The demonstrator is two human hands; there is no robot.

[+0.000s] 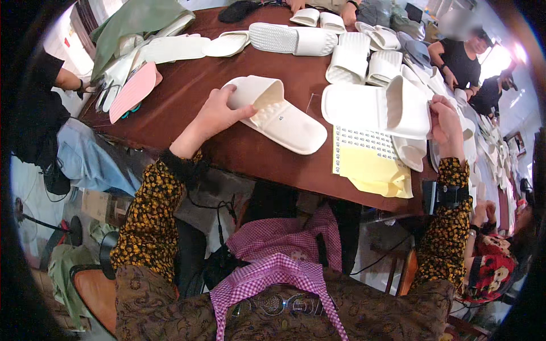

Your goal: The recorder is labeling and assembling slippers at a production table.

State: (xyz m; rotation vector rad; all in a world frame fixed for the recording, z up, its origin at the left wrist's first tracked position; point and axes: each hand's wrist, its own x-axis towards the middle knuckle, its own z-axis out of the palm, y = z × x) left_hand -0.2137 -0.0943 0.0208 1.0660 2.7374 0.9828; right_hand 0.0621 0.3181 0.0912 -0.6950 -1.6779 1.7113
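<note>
Firstly, we note a pink checked cloth (284, 270) nearest the wearer. On the brown table (179, 102), near its edge, lies a yellow sheet (367, 169), its upper part printed with rows of small dark numerals. Beyond, the left hand (215, 113) grips a white slipper (301, 129) by the strap end; we find one small dark mark on its footbed. The right hand (447, 126) holds a second slipper (352, 107) by its toe end, partly hiding the sheet. Farther back, we record more white slippers (273, 38).
</note>
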